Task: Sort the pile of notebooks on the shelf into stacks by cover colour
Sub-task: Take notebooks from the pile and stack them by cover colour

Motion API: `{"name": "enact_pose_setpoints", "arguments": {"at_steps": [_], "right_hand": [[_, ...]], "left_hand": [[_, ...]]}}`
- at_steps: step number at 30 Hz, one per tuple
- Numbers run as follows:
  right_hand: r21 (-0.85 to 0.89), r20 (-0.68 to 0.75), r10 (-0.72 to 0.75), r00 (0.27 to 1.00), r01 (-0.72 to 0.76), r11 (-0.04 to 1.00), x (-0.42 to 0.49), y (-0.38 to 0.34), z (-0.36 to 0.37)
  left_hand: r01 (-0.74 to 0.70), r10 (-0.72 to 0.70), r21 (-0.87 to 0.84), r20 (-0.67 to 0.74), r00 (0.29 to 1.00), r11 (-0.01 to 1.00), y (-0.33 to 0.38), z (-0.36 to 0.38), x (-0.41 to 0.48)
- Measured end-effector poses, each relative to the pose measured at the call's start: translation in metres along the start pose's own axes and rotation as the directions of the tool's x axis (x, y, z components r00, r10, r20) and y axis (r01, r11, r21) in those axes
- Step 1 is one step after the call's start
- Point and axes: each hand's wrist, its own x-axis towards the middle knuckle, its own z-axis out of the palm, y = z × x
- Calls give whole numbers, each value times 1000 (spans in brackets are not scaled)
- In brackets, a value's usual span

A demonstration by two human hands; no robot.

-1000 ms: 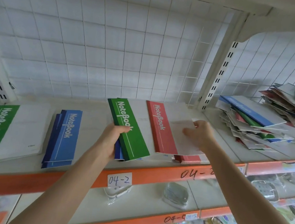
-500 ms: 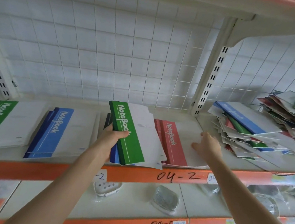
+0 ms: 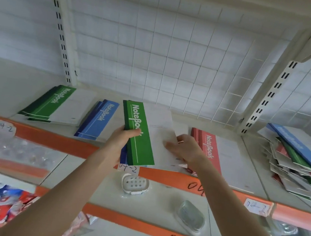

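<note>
The pale shelf (image 3: 1,89) had an orange front edge (image 3: 50,138) bearing a handwritten paper label (image 3: 5,128). A green stack (image 3: 54,105) lay toward its left rear, a blue stack (image 3: 99,120) just beside it, a red stack (image 3: 211,150) right of middle, and a jumbled mixed pile (image 3: 299,155) at the right end.

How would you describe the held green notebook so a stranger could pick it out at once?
Find the upper shelf with the orange front edge. Between its blue stack and red stack, the left hand grips a few notebooks. Ours is the green notebook on top: the only green cover in a hand, while the green stack lies flat at far left.
</note>
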Motion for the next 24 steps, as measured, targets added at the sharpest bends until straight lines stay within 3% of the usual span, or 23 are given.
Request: {"name": "enact_pose_setpoints", "arguments": {"at_steps": [6,8,18,24], "right_hand": [[94,-110,-32,993,42,995,17,-37,54],[77,-126,-72,989,82,994,22,-54,76],[38,-109,-89,990,93,995,77,-145,196],[-37,-162,-55,985,50,998,109,-164,238]], "left_hand": [[98,-102,-286,1,995,953,13,-55,-3],[102,-113,-307,-19,993,946,18,-80,0],[-25,3,-191,-115,993,981,64,-221,25],[-98,108,49,-249,963,994,77,-291,34]]}}
